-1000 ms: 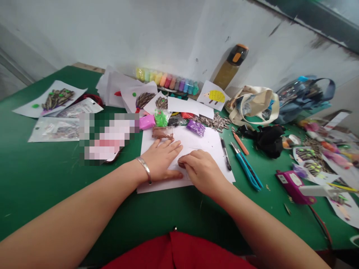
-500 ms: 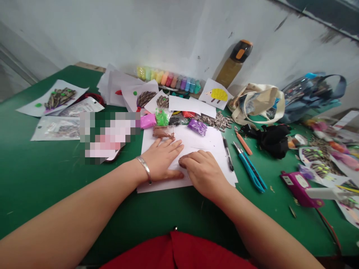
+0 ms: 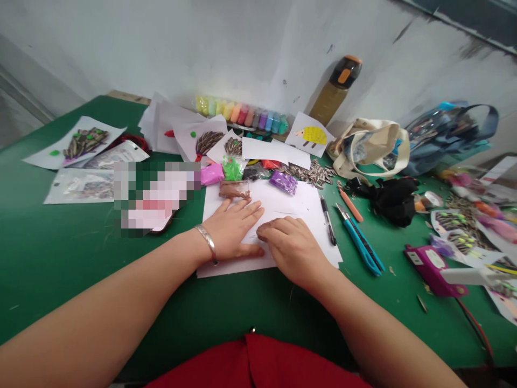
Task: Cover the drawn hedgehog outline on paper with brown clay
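My left hand (image 3: pixel 232 229), with a silver bracelet at the wrist, lies flat and open on a white sheet of paper (image 3: pixel 291 207) on the green table (image 3: pixel 60 253). My right hand (image 3: pixel 293 248) rests beside it on the same sheet, fingers curled and pressed together near the left thumb; what they hold, if anything, is hidden. Small bags of clay sit along the sheet's far edge: brown (image 3: pixel 234 189), purple (image 3: pixel 283 182), green (image 3: pixel 232 168) and pink (image 3: pixel 212 174).
A black pen (image 3: pixel 327 219), a blue utility knife (image 3: pixel 359 240) and an orange knife (image 3: pixel 349 204) lie right of the sheet. Sunflower seeds (image 3: pixel 313 173), a clay colour set (image 3: pixel 242 114), a bottle (image 3: pixel 335 89), bags (image 3: pixel 374 148), a purple glue gun (image 3: pixel 434 264) and seed pictures (image 3: pixel 81 143) surround it.
Both hands stay in place on the sheet. The view has shifted slightly, nothing else has moved.
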Available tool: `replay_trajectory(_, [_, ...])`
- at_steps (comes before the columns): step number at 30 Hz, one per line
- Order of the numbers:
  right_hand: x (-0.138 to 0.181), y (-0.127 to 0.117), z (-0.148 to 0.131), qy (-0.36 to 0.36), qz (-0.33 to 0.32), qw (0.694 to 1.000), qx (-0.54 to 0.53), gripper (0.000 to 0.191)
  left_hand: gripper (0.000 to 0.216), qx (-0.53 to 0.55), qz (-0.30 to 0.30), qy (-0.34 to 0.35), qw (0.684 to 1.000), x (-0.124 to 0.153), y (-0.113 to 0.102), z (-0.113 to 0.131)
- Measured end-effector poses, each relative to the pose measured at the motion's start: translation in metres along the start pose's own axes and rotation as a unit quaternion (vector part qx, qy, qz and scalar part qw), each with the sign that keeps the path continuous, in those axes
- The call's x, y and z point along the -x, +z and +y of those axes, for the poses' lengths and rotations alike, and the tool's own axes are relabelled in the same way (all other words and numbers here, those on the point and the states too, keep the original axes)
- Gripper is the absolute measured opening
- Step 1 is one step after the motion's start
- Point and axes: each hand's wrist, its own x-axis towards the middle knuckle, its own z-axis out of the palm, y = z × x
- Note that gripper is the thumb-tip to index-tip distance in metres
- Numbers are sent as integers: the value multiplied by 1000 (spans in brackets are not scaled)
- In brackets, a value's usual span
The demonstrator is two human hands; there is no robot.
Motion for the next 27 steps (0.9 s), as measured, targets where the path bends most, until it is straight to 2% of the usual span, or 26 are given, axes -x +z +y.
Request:
replay_trajectory(6, [-2, -2, 0, 2, -4, 1000, 7, 22, 89, 0, 13, 7, 1000, -1, 2, -1])
replay_trajectory(12, [-11, 0, 11, 48, 38, 997, 42, 24, 90, -8, -9, 1, 1000, 0, 0, -1])
replay_trajectory(27, [-12, 4, 19, 27, 48, 994, 98, 21, 93, 1, -5, 0, 1000, -1, 0, -1])
